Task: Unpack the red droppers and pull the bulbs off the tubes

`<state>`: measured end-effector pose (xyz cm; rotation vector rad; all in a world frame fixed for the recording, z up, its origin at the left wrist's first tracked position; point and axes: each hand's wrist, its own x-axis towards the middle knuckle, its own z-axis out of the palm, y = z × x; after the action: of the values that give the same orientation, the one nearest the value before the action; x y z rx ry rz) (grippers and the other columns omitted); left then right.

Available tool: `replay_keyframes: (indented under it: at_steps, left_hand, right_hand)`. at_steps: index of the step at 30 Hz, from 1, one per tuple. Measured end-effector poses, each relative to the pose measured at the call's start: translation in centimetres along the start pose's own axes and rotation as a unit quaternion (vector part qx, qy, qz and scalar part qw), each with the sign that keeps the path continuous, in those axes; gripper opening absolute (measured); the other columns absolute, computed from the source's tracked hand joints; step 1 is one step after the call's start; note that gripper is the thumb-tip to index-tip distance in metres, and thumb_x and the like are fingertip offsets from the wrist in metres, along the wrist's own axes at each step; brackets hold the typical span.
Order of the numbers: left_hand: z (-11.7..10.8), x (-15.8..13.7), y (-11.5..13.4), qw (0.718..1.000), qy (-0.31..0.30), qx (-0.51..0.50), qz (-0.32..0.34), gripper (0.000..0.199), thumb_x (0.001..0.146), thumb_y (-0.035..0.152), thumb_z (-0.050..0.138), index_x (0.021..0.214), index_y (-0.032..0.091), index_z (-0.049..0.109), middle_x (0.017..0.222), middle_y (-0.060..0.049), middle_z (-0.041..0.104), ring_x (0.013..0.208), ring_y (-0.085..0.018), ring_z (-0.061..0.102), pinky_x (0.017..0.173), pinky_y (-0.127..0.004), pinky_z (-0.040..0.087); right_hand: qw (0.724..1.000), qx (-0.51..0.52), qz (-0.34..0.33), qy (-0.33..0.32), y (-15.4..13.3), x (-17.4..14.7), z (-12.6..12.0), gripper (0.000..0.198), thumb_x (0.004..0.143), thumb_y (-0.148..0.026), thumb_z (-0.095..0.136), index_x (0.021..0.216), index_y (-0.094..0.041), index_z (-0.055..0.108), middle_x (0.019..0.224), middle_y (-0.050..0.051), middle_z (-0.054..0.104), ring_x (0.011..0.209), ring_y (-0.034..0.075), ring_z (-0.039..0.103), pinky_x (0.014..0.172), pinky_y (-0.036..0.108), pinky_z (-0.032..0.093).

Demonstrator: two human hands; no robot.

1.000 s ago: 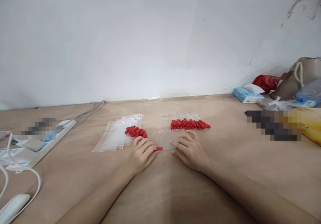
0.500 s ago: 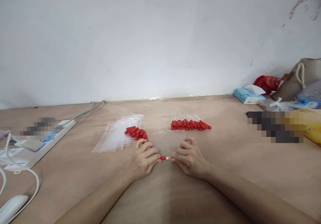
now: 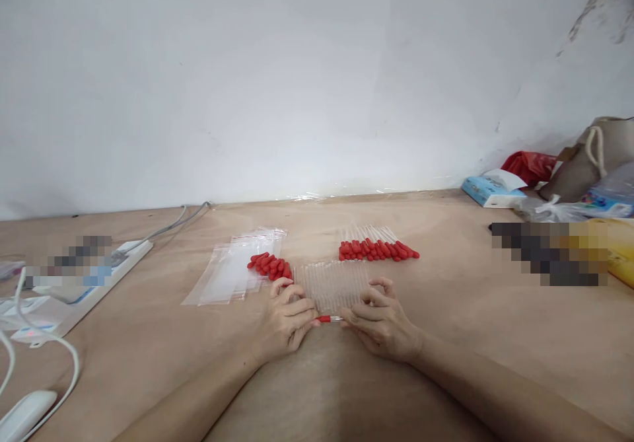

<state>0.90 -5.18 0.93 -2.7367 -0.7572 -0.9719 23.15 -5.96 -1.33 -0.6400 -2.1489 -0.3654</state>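
Low over the table's front, a glass dropper tube with a red rubber bulb (image 3: 324,319) on its left end lies level between my two hands. My left hand (image 3: 290,316) pinches the bulb end, its fingers curled. The glass part is gripped by the closed fingers of my right hand (image 3: 379,320). Just beyond my fingers lies a row of clear glass tubes (image 3: 334,287), side by side. Loose red rubber bulbs (image 3: 270,265) are heaped beside my left fingertips. Behind the tubes rests a group of droppers with red bulbs (image 3: 379,250), glass ends pointing to the wall.
Clear zip bags (image 3: 222,273) lie flat on the wooden table (image 3: 297,396), left of the bulbs. A white power strip (image 3: 99,296) with cables stands at the left. To the right are a blue tissue pack (image 3: 490,191), a bag (image 3: 574,164) and a yellow package (image 3: 624,250).
The view has shifted slightly. My right hand has moved a little to the right along the glass tube, and its fingers have loosened a bit. My left hand keeps its pinch on the bulb.
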Motion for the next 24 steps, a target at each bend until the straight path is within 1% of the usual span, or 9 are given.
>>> replay_keyframes:
  at_steps: [10, 12, 16, 20, 22, 24]
  left_hand:
    - [-0.3, 0.1, 0.22, 1.0, -0.011, -0.021, -0.003, 0.012, 0.08, 0.02, 0.05, 0.073, 0.019, 0.059, 0.069, 0.001, 0.063, 0.079, -0.016, 0.049, 0.083, -0.04, 0.028]
    - [-0.38, 0.14, 0.26, 1.0, -0.009, -0.018, -0.002, 0.013, 0.081, 0.02, 0.049, 0.073, 0.019, 0.059, 0.068, 0.001, 0.063, 0.079, -0.016, 0.05, 0.083, -0.04, 0.028]
    - [-0.53, 0.28, 0.41, 1.0, -0.013, -0.014, 0.0, 0.013, 0.08, 0.019, 0.048, 0.071, 0.019, 0.058, 0.065, 0.001, 0.062, 0.077, -0.016, 0.05, 0.083, -0.04, 0.029]
    - [-0.46, 0.27, 0.42, 1.0, -0.01, -0.018, -0.001, 0.014, 0.079, 0.018, 0.047, 0.069, 0.018, 0.057, 0.065, 0.001, 0.062, 0.076, -0.015, 0.051, 0.083, -0.039, 0.03]
    - [-0.5, 0.04, 0.15, 1.0, -0.006, -0.025, -0.004, 0.014, 0.079, 0.018, 0.047, 0.069, 0.018, 0.057, 0.066, 0.0, 0.061, 0.076, -0.015, 0.051, 0.083, -0.04, 0.031]
    - [-0.66, -0.37, -0.38, 0.999, 0.006, -0.029, -0.021, 0.014, 0.08, 0.017, 0.047, 0.07, 0.018, 0.056, 0.067, 0.0, 0.06, 0.076, -0.015, 0.051, 0.083, -0.04, 0.031]
  right_hand:
    - [0.997, -0.058, -0.034, 0.031, -0.18, -0.28, -0.13, 0.011, 0.078, -0.021, 0.058, 0.09, -0.022, 0.06, 0.053, -0.009, 0.054, 0.062, 0.007, 0.043, 0.09, 0.035, 0.023]
    - [0.997, -0.06, -0.036, 0.026, -0.23, -0.28, -0.24, 0.012, 0.079, -0.02, 0.057, 0.09, -0.023, 0.06, 0.052, -0.009, 0.053, 0.061, 0.006, 0.043, 0.091, 0.035, 0.023]
    - [0.998, -0.062, -0.024, 0.0, -0.41, -0.34, -0.37, 0.015, 0.081, -0.017, 0.053, 0.092, -0.024, 0.06, 0.051, -0.009, 0.052, 0.06, 0.006, 0.045, 0.092, 0.036, 0.022]
    - [0.998, -0.063, -0.019, -0.01, -0.56, -0.58, -0.39, 0.02, 0.081, -0.017, 0.053, 0.097, -0.028, 0.059, 0.054, -0.009, 0.054, 0.061, 0.006, 0.047, 0.092, 0.036, 0.02]
    - [0.998, -0.061, -0.018, -0.009, -0.41, -0.77, -0.55, 0.022, 0.081, -0.016, 0.052, 0.097, -0.029, 0.059, 0.054, -0.009, 0.054, 0.061, 0.007, 0.047, 0.092, 0.036, 0.02]
    - [0.998, -0.057, -0.007, 0.004, -0.07, -0.91, -0.85, 0.021, 0.08, -0.015, 0.052, 0.095, -0.028, 0.06, 0.055, -0.009, 0.055, 0.06, 0.007, 0.046, 0.091, 0.037, 0.021]
